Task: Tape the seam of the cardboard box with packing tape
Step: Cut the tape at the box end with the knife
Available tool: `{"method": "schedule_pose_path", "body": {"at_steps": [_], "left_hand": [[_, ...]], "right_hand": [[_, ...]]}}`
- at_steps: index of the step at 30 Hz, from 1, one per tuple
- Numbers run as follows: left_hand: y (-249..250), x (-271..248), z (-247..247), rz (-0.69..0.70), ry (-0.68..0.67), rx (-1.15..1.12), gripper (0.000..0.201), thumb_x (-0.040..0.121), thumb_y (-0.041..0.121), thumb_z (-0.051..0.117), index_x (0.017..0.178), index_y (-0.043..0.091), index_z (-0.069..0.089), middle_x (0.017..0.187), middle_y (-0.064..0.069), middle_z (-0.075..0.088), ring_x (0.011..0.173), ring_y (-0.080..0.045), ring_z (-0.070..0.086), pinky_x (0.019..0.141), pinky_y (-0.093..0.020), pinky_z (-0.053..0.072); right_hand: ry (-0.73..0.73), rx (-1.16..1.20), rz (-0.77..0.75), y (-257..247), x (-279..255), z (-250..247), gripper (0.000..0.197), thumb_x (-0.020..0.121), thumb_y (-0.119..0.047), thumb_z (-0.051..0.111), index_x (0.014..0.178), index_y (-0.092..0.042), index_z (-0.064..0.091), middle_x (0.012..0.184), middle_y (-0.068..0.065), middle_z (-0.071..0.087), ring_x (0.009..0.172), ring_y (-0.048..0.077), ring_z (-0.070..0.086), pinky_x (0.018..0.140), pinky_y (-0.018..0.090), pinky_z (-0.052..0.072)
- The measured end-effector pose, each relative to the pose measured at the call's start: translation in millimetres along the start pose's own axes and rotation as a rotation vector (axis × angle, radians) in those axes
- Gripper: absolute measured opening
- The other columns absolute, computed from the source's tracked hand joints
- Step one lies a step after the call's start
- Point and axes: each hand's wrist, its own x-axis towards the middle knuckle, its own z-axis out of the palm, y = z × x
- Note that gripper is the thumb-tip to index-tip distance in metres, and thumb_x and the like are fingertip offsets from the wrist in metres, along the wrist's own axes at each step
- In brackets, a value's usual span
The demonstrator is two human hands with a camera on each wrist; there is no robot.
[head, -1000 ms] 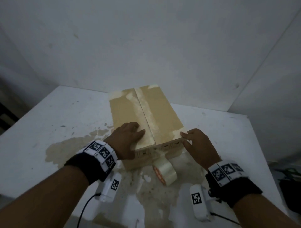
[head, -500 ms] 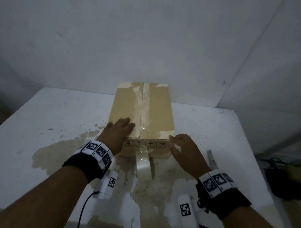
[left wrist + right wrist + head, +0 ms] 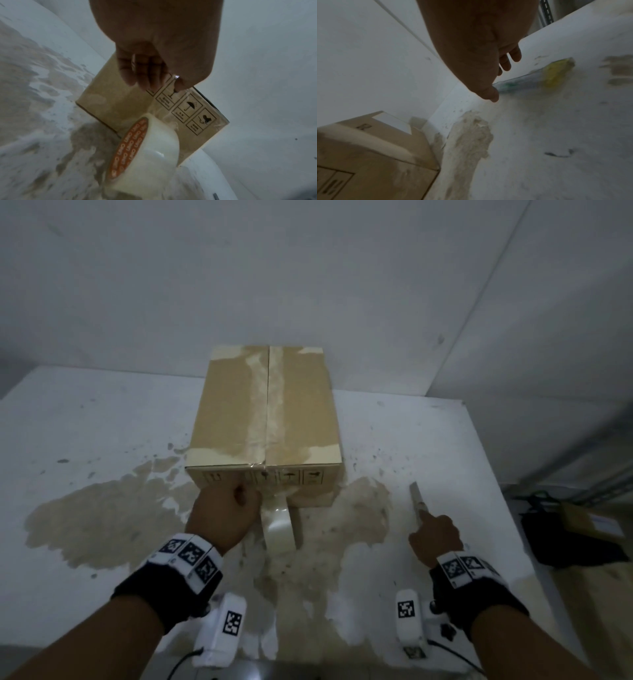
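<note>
My left hand (image 3: 224,510) presses curled fingers against the cardboard box (image 3: 265,419) front, pinning the tape strip; the tape roll (image 3: 279,525) hangs just below on the table (image 3: 445,440). My right hand (image 3: 435,537), fingers loose and holding nothing, reaches the cutter (image 3: 418,501). I should keep the strip taut, then slice close to the box.

Black wristbands (image 3: 161,594) bearing white square-coded tags (image 3: 190,554).
</note>
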Motion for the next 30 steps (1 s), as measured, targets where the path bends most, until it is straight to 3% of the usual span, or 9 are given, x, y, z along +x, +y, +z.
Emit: {"method": "schedule_pose_path", "body": {"at_steps": [2,5,8,12,15,21,24,28,30], "left_hand": [[-3.7,-2.2,11.4,-0.176,-0.087,-0.074,0.031,0.083,0.033,0.057,0.088,0.003,0.058,0.084,-0.007,0.064,0.077,-0.024,0.057,0.064,-0.032,0.043],[-9.6,-4.4,27.1,-0.472,-0.251,-0.362,0.078,0.068,0.055,0.063,0.122,0.002,0.047,0.115,-0.015,0.061,0.1,-0.029,0.06,0.086,-0.036,0.049],[-7.3,-8.9,36.1,-0.572,-0.294,-0.595,0.087,0.074,0.041,0.072,0.139,0.004,0.027,0.13,-0.021,0.052,0.106,-0.034,0.058,0.081,-0.038,0.052],[-5.9,-14.5,39.1,-0.598,-0.265,-0.685,0.078,0.081,0.02,0.071,0.14,0.004,0.023,0.134,-0.021,0.047,0.104,-0.032,0.057,0.074,-0.04,0.054],[-7.5,-18.0,38.2,-0.589,-0.286,-0.656,0.073,0.082,0.023,0.069,0.139,0.007,0.026,0.135,-0.018,0.045,0.107,-0.035,0.057,0.084,-0.047,0.054],[-9.1,-19.4,33.6,-0.568,-0.3,-0.595,0.062,0.082,0.032,0.067,0.132,0.009,0.039,0.13,-0.018,0.052,0.102,-0.033,0.061,0.082,-0.048,0.056],[-10.3,-19.8,32.6,-0.575,-0.308,-0.592,0.061,0.082,0.033,0.067,0.131,0.01,0.04,0.13,-0.018,0.051,0.1,-0.032,0.061,0.082,-0.048,0.056],[-10.0,-22.8,30.5,-0.566,-0.31,-0.595,0.059,0.083,0.031,0.066,0.132,0.009,0.04,0.129,-0.017,0.051,0.097,-0.03,0.06,0.077,-0.041,0.056],[-11.1,-23.9,29.9,-0.563,-0.306,-0.589,0.06,0.083,0.032,0.066,0.132,0.009,0.04,0.13,-0.016,0.05,0.099,-0.03,0.06,0.078,-0.042,0.056]], "right_hand": [[-0.014,-0.02,0.023,7.3,2.7,3.8,0.067,0.088,-0.02,0.045,0.146,-0.032,0.014,0.127,0.022,0.047,0.112,0.036,0.051,0.101,0.047,0.042],[-0.009,-0.026,0.027,13.7,2.6,8.6,0.066,0.089,-0.015,0.042,0.146,-0.032,0.013,0.124,0.022,0.052,0.111,0.034,0.054,0.102,0.044,0.038],[0.015,-0.027,0.031,18.9,4.5,14.1,0.057,0.088,-0.015,0.044,0.141,-0.02,0.026,0.122,0.023,0.053,0.11,0.035,0.054,0.104,0.045,0.036],[0.066,-0.003,0.051,18.1,4.6,17.6,0.041,0.089,-0.012,0.047,0.129,-0.005,0.036,0.122,0.026,0.051,0.109,0.038,0.054,0.094,0.042,0.042],[0.095,-0.018,0.031,18.3,4.5,19.1,0.034,0.089,-0.011,0.047,0.121,-0.002,0.042,0.118,0.028,0.053,0.104,0.039,0.056,0.092,0.044,0.044],[0.112,0.001,0.041,16.8,4.6,17.6,0.031,0.089,-0.005,0.047,0.118,0.005,0.04,0.118,0.032,0.052,0.104,0.041,0.056,0.086,0.043,0.045],[0.115,0.134,0.051,12.0,-0.1,15.0,0.031,0.086,-0.003,0.049,0.115,0.004,0.038,0.114,0.033,0.052,0.094,0.041,0.057,0.071,0.039,0.044],[0.206,0.31,-0.128,-3.3,-19.1,-0.3,0.017,0.082,-0.001,0.056,0.094,0.003,0.045,0.093,0.027,0.058,0.063,0.025,0.047,0.05,0.028,0.036],[0.306,0.349,-0.294,-15.4,-33.7,-11.9,0.022,0.083,0.006,0.05,0.105,0.009,0.049,0.083,0.019,0.056,0.061,0.025,0.046,0.052,0.029,0.038]]}}
